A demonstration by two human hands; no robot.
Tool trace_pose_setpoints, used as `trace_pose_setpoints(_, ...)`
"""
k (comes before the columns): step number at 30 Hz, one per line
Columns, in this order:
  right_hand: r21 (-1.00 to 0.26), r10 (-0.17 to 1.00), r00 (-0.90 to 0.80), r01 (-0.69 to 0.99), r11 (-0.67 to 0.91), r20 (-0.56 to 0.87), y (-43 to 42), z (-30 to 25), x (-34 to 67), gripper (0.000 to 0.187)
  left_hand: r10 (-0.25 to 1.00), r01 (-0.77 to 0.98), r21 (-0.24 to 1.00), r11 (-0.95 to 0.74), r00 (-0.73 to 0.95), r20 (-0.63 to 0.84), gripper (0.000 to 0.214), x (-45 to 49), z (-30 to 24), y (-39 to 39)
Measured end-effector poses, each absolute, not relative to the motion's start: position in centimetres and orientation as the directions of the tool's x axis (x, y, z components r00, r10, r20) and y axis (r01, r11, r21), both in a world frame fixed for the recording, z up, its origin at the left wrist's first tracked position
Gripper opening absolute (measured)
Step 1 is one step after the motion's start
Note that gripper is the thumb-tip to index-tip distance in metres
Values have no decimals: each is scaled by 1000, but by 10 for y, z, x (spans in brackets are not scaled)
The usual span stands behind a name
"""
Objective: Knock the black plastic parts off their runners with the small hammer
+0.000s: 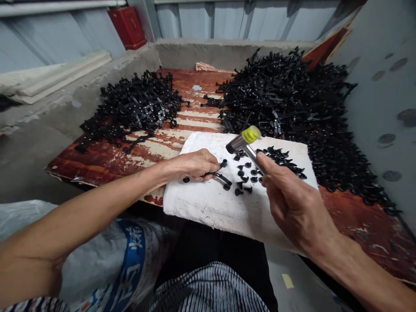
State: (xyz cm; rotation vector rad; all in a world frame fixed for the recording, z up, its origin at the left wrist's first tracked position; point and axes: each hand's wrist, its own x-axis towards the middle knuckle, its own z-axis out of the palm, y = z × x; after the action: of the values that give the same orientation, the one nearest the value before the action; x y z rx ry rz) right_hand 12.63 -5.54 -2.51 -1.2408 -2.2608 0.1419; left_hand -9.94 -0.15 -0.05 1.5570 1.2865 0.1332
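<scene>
My left hand is closed on a black jointed part with round knobs at its ends, held down on a white cloth. In my right hand is a mallet with a metal handle. Its head, with one yellow face and one dark face, is raised over the cloth. Several small black round-headed caps lie scattered between my hands. More of these caps sit in a denser group behind the mallet handle, partly hidden by it.
A large heap of black jointed parts covers the right of the worn red-brown board; a smaller heap lies left. A grey panel stands at right. A printed plastic sack sits below left. A red box stands behind.
</scene>
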Motion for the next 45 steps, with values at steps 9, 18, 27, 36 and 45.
trace_pose_setpoints(9,-950,1000,-4,313,18,18,-67,-3,158,37,990,895,425,133,-103,-94,12,-155,62,49)
trace_pose_setpoints(18,-949,946,154,-182,-257,-286,-84,-28,170,54,972,917,336,-217,171,159,21,-76,33,103)
trace_pose_setpoints(27,-924,938,107,-240,-298,-330,-81,-27,171,57,973,879,416,-232,200,120,7,-27,-3,113)
trace_pose_setpoints(36,-941,960,85,-235,-242,-268,-84,-31,174,49,951,99,983,151,258,-172,15,-74,17,77)
trace_pose_setpoints(45,-948,954,6,-113,-298,-301,-86,-18,169,47,693,443,555,-704,600,401,18,-60,9,-27)
